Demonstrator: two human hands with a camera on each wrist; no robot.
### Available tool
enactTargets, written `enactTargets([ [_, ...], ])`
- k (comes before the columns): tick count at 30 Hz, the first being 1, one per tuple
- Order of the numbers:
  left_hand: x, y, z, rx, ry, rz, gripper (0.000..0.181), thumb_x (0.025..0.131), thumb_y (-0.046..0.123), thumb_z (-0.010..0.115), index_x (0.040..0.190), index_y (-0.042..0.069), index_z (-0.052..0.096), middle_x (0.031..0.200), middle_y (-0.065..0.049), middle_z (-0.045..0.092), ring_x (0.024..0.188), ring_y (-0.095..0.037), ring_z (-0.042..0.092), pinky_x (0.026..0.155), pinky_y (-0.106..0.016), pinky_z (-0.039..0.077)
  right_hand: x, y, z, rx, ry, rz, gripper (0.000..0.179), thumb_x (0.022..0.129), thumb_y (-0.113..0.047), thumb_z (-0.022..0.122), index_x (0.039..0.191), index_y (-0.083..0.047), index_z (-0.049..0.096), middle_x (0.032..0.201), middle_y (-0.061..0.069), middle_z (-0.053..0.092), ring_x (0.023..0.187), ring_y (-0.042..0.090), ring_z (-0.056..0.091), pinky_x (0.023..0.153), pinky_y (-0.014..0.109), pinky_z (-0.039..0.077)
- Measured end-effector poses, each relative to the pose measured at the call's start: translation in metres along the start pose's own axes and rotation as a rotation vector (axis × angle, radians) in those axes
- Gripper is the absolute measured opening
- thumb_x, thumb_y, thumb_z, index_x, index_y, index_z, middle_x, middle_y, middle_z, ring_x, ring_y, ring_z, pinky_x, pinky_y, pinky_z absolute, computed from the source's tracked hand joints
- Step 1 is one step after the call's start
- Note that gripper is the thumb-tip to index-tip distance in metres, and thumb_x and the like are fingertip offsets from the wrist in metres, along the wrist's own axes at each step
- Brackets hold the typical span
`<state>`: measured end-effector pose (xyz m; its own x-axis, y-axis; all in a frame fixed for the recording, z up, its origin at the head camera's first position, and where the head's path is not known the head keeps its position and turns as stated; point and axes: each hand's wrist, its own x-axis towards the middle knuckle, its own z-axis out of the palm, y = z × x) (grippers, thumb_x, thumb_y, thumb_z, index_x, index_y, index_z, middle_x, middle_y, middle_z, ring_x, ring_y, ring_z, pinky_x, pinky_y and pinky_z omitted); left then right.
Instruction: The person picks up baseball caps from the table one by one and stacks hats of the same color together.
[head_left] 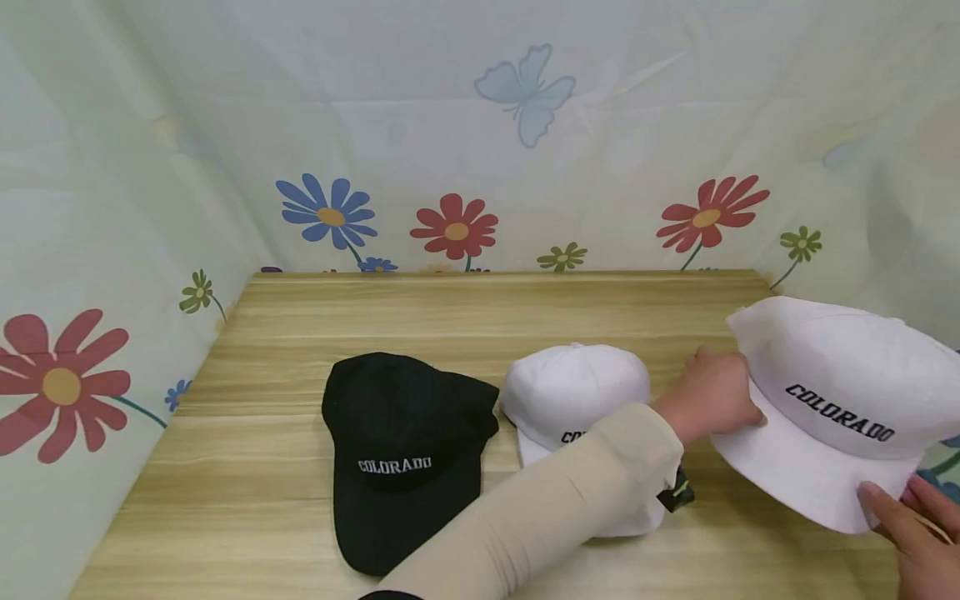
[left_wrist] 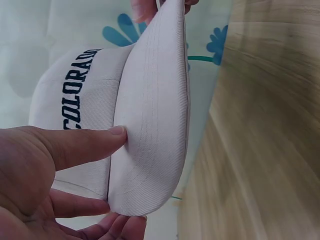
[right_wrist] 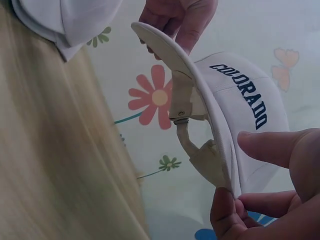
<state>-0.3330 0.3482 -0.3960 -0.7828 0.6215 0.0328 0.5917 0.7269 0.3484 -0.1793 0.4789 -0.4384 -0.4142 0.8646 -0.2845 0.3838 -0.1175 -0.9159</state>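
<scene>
A white baseball cap with dark COLORADO lettering is held up at the right, its brim toward me. On one side of the brim, my left hand pinches it; in the left wrist view the thumb lies on top and fingers are underneath. My right hand grips the brim's other side. The right wrist view shows the cap's back strap with a small metal buckle. A second white cap sits on the table, partly hidden by my left sleeve. Left of it lies a black COLORADO cap.
The wood-grain table stretches under the caps. A pale cloth printed with flowers and a butterfly hangs behind it and along both sides. Near my left cuff is a small dark piece whose kind I cannot tell.
</scene>
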Motion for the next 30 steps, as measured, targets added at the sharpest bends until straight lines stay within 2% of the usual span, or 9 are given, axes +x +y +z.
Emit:
enactTargets([
  [4,-0.007,-0.007,-0.015,-0.017,0.022,-0.014,0.03,0.076,0.044,0.078,0.068,0.023,0.059,0.059,0.015,0.055,0.082,-0.007,0.043,0.077,-0.017,0.029,-0.003,-0.012,0.007,0.047,-0.024,-0.084,0.061,0.09,-0.015,0.066,0.146,-0.019,0.042,0.099,-0.023,0.045,0.082,-0.012,0.044,0.058,-0.001,0.038],
  [10,-0.019,-0.016,-0.033,-0.073,0.033,-0.046,0.027,0.076,0.042,0.079,0.076,0.022,0.061,0.062,0.014,0.054,0.083,-0.006,0.038,0.077,-0.015,0.03,-0.006,-0.02,0.013,-0.114,-0.09,-0.154,0.059,0.095,-0.022,0.058,0.15,-0.021,0.036,0.1,-0.026,0.041,0.085,-0.012,0.042,0.065,0.0,0.038],
  [14,-0.029,-0.025,-0.04,-0.127,0.047,-0.066,0.027,0.076,0.041,0.079,0.083,0.022,0.062,0.068,0.012,0.055,0.087,-0.006,0.038,0.072,-0.014,0.032,-0.009,-0.025,0.016,-0.097,-0.143,-0.16,0.061,0.093,-0.021,0.063,0.149,-0.021,0.038,0.1,-0.023,0.043,0.082,-0.011,0.046,0.066,0.002,0.039],
  [17,-0.037,-0.035,-0.045,-0.167,0.055,-0.079,0.028,0.076,0.039,0.08,0.09,0.02,0.064,0.075,0.01,0.057,0.09,-0.006,0.04,0.069,-0.014,0.034,-0.012,-0.031,0.019,-0.148,-0.167,-0.152,0.064,0.091,-0.027,0.066,0.149,-0.023,0.038,0.107,-0.023,0.046,0.081,-0.011,0.045,0.086,0.01,0.042],
  [19,-0.041,-0.04,-0.049,-0.187,0.06,-0.09,0.031,0.076,0.038,0.08,0.096,0.019,0.065,0.08,0.009,0.057,0.092,-0.006,0.041,0.069,-0.014,0.035,-0.015,-0.035,0.021,-0.235,-0.175,-0.138,0.067,0.091,-0.034,0.065,0.15,-0.026,0.035,0.115,-0.024,0.046,0.084,-0.009,0.044,0.103,0.025,0.04],
  [21,-0.046,-0.045,-0.052,-0.199,0.067,-0.098,0.034,0.077,0.038,0.08,0.101,0.018,0.066,0.085,0.009,0.058,0.094,-0.006,0.042,0.069,-0.013,0.036,-0.018,-0.038,0.024,-0.338,-0.182,-0.135,0.071,0.089,-0.044,0.064,0.15,-0.029,0.032,0.123,-0.025,0.044,0.085,-0.008,0.041,0.106,0.032,0.037],
  [23,-0.051,-0.05,-0.055,-0.211,0.073,-0.113,0.037,0.078,0.038,0.079,0.106,0.018,0.065,0.091,0.007,0.057,0.096,-0.006,0.043,0.07,-0.013,0.037,-0.02,-0.039,0.026,-0.359,-0.198,-0.125,0.075,0.086,-0.049,0.066,0.15,-0.029,0.033,0.129,-0.022,0.044,0.086,-0.008,0.041,0.1,0.031,0.039],
  [26,-0.06,-0.056,-0.059,-0.222,0.082,-0.135,0.036,0.079,0.037,0.078,0.107,0.018,0.065,0.096,0.006,0.054,0.097,-0.006,0.044,0.071,-0.012,0.037,-0.025,-0.04,0.028,-0.368,-0.234,-0.148,0.08,0.081,-0.051,0.071,0.149,-0.028,0.036,0.12,-0.028,0.047,0.084,-0.01,0.043,0.079,0.019,0.037],
  [30,-0.071,-0.066,-0.062,-0.22,0.108,-0.155,0.033,0.08,0.036,0.077,0.105,0.017,0.063,0.099,0.004,0.053,0.1,-0.008,0.046,0.074,-0.013,0.039,-0.031,-0.04,0.031,-0.361,-0.308,-0.226,0.082,0.079,-0.049,0.074,0.149,-0.025,0.037,0.1,-0.033,0.044,0.082,-0.01,0.046,0.062,0.016,0.036],
])
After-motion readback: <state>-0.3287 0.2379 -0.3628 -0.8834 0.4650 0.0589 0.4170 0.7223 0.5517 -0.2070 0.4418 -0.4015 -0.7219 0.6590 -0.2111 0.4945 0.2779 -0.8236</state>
